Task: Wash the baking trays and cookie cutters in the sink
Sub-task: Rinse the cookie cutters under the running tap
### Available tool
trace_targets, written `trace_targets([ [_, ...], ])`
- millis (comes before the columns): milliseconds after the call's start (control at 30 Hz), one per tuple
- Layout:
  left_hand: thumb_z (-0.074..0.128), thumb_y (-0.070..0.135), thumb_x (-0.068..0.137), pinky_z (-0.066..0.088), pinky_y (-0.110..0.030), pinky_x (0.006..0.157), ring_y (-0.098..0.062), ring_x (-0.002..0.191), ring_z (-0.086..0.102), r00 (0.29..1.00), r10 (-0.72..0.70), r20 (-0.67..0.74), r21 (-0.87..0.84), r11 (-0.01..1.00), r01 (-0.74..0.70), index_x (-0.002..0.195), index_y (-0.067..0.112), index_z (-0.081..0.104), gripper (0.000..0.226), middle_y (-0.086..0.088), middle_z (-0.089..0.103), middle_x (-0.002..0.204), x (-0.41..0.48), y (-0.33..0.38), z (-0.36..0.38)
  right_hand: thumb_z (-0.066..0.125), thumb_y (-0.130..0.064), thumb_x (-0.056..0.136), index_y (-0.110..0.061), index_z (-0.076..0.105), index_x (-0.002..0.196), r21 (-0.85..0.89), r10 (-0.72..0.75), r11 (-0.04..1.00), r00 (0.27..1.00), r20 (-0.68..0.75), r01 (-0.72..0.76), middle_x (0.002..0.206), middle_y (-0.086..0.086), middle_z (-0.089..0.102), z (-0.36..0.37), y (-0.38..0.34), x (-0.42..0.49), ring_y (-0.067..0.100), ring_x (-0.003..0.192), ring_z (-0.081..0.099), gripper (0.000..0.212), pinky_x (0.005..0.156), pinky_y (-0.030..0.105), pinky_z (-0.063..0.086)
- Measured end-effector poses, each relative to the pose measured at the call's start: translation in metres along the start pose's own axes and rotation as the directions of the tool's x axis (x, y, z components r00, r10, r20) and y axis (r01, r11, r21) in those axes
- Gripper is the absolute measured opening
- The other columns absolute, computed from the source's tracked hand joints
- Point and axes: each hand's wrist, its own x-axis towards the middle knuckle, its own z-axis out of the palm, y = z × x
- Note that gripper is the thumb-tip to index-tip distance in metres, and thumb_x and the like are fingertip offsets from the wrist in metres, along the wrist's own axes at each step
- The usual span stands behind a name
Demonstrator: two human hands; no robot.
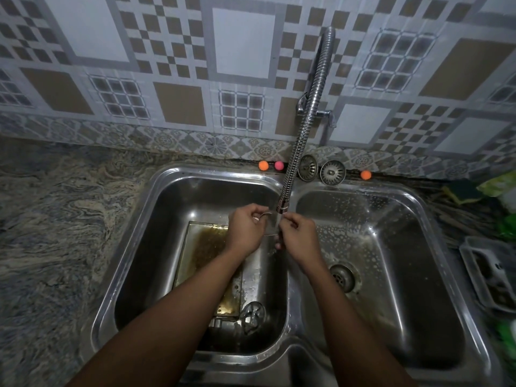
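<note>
Left hand (245, 229) and right hand (298, 234) both pinch a metal cookie cutter (266, 214) just under the faucet (282, 207); baking tray (202, 247) below.

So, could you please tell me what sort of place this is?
Most likely a home kitchen: a steel double sink set in a marbled counter, a flexible tap on a patterned tiled wall, and a baking tray lying in the left bowl.
</note>
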Motion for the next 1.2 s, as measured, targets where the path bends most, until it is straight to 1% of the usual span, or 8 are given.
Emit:
trace_targets([
  [333,0.059,0.002,0.089,0.04,-0.001,0.06,0.008,0.063,0.061,0.996,0.091,0.005,0.05,0.995,-0.091,0.104,0.013,0.077,0.025,0.005,0.075,0.087,-0.003,0.011,0.002,0.059,-0.013,0.096,-0.008,0.067,0.086,0.039,-0.064,0.997,0.997,0.031,0.062,0.064,0.006,0.062,-0.006,-0.012,-0.004,0.013,0.054,0.057,0.013,0.057,0.028,0.049],
  [433,0.055,0.01,0.091,0.04,-0.013,0.054,-0.007,0.059,0.058,0.984,0.128,0.121,0.152,0.978,-0.146,0.081,0.019,0.071,0.021,0.008,0.065,0.068,-0.005,0.02,0.004,0.062,-0.018,0.095,-0.006,0.067,0.086,-0.026,-0.144,0.989,0.987,-0.076,0.142,0.064,-0.002,0.063,-0.003,-0.011,-0.015,-0.003,0.051,0.053,0.016,0.051,0.012,0.041],
  [567,0.057,0.016,0.094,0.053,-0.023,0.074,-0.015,0.08,0.069,0.963,0.12,0.241,0.145,0.977,-0.158,0.109,0.019,0.075,0.023,-0.001,0.074,0.096,-0.013,0.025,0.019,0.052,-0.028,0.1,-0.013,0.063,0.077,-0.07,-0.161,0.987,0.944,-0.29,0.147,0.06,-0.007,0.054,-0.012,0.0,-0.018,-0.002,0.052,0.05,0.03,0.048,0.013,0.033],
  [733,0.063,0.012,0.093,0.054,-0.022,0.068,-0.013,0.067,0.066,0.958,0.244,0.152,0.154,0.951,-0.267,0.104,0.011,0.077,0.018,-0.006,0.077,0.09,-0.023,0.023,0.017,0.053,-0.019,0.1,-0.026,0.052,0.063,-0.153,-0.245,0.965,0.938,-0.246,0.212,0.053,-0.009,0.047,-0.019,0.006,-0.02,0.0,0.048,0.046,0.038,0.047,0.014,0.03],
  [833,0.07,0.017,0.088,0.059,-0.038,0.066,-0.018,0.065,0.069,0.995,-0.018,0.1,-0.036,0.999,0.022,0.096,0.013,0.076,0.011,-0.004,0.075,0.076,-0.018,0.014,0.014,0.056,-0.013,0.099,-0.02,0.061,0.072,-0.125,-0.231,0.97,0.953,-0.194,0.209,0.05,-0.012,0.048,-0.016,0.001,-0.019,-0.005,0.045,0.049,0.028,0.046,0.009,0.033],
  [933,0.078,0.008,0.079,0.059,-0.037,0.077,-0.024,0.075,0.071,0.922,-0.347,0.172,-0.435,0.813,0.387,0.106,0.003,0.072,0.028,-0.01,0.075,0.084,-0.015,0.016,0.003,0.053,-0.015,0.1,-0.01,0.067,0.107,0.01,-0.125,0.992,0.987,-0.106,0.127,0.044,-0.005,0.053,-0.006,0.001,-0.015,0.001,0.038,0.048,0.016,0.044,0.015,0.039],
  [1033,0.062,0.006,0.094,0.056,-0.039,0.073,-0.028,0.071,0.066,0.858,-0.374,0.351,-0.561,0.65,0.513,0.114,-0.002,0.068,0.023,-0.02,0.072,0.089,-0.014,0.02,-0.007,0.047,-0.011,0.102,-0.012,0.062,0.119,0.151,-0.05,0.987,0.995,-0.088,0.062,0.044,-0.005,0.056,0.006,-0.001,-0.013,0.003,0.039,0.048,0.023,0.043,0.017,0.04],
  [1200,0.061,0.005,0.092,0.055,-0.027,0.064,-0.021,0.074,0.067,0.832,-0.294,0.471,-0.635,0.541,0.551,0.116,0.002,0.067,0.025,-0.017,0.073,0.096,-0.015,0.019,-0.011,0.052,-0.019,0.101,-0.008,0.066,0.084,0.195,0.054,0.981,0.985,-0.164,-0.021,0.052,-0.001,0.057,0.013,-0.003,-0.014,0.008,0.044,0.049,0.025,0.048,0.024,0.04],
])
